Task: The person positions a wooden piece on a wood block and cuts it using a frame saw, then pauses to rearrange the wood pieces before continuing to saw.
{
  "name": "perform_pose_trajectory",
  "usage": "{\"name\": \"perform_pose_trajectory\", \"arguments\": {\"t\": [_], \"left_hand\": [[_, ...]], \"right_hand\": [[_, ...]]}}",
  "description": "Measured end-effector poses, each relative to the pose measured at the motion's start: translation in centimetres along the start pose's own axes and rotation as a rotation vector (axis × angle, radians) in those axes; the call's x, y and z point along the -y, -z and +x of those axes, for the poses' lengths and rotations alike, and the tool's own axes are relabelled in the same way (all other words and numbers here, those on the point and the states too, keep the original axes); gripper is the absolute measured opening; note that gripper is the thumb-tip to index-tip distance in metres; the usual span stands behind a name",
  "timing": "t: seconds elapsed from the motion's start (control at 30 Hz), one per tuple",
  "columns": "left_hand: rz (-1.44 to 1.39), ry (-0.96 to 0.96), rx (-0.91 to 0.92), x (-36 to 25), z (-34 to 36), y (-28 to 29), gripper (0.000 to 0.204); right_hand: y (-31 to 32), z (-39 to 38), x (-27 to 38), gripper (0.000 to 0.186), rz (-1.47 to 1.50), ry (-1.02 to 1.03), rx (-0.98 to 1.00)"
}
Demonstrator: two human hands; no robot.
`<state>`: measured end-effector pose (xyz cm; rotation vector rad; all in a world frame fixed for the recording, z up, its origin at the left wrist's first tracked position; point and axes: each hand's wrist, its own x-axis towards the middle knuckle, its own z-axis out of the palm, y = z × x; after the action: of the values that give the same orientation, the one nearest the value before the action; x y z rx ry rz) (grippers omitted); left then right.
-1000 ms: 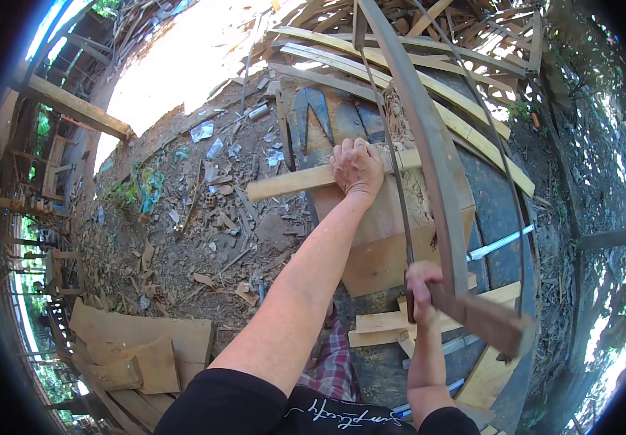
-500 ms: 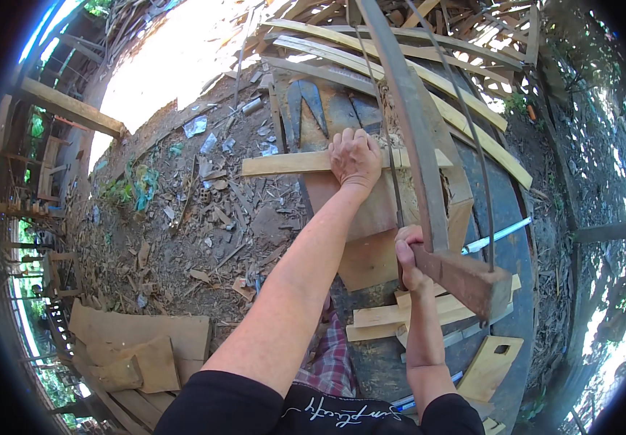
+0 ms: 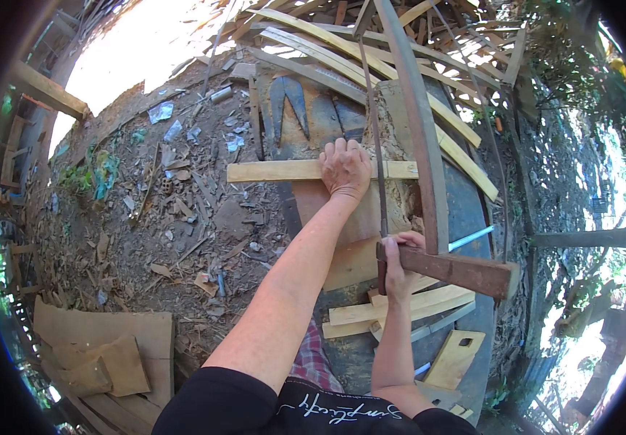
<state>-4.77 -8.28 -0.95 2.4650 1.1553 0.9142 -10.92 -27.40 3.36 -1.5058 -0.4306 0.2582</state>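
My left hand (image 3: 345,169) presses down with bent fingers on a pale wooden strip (image 3: 259,172) lying crosswise over a worn wooden block (image 3: 396,199) on the bench. A large wooden-framed bow saw (image 3: 422,152) stands lengthwise over it, its thin dark blade crossing the strip just right of that hand. My right hand (image 3: 398,261) grips the near end of the saw, where a brown crosspiece (image 3: 472,270) meets the blade. Beyond my left hand lies a dark forked piece (image 3: 288,101).
Long pale slats (image 3: 465,163) fill the back of the bench (image 3: 472,319). Offcuts and a board with a slot (image 3: 454,359) lie near me at right. Debris-strewn ground (image 3: 190,225) stretches left, with stacked boards (image 3: 146,322) lower left and a wooden beam (image 3: 45,87) upper left.
My right hand has moved forward and left with the saw, and the crosspiece has turned nearer to level. My left hand stays on the strip; the whole view has shifted slightly.
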Motion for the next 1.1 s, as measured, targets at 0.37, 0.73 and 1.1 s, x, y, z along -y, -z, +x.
{"name": "perform_pose_trajectory", "arguments": {"t": [0.37,0.73,1.1], "left_hand": [[-0.019,-0.093,0.112,0.4,-0.1,1.4,0.020],[0.069,0.092,0.064,-0.3,0.0,0.8,0.028],[0.132,0.152,-0.024,-0.3,0.4,-0.9,0.020]], "right_hand": [[0.2,-1.6,-0.4,0.041,-0.193,-0.059,-0.046],[0.1,-1.8,-4.7,0.040,-0.240,-0.168,-0.202],[2.6,-9.1,-2.7,0.021,-0.335,-0.267,-0.102]]}}
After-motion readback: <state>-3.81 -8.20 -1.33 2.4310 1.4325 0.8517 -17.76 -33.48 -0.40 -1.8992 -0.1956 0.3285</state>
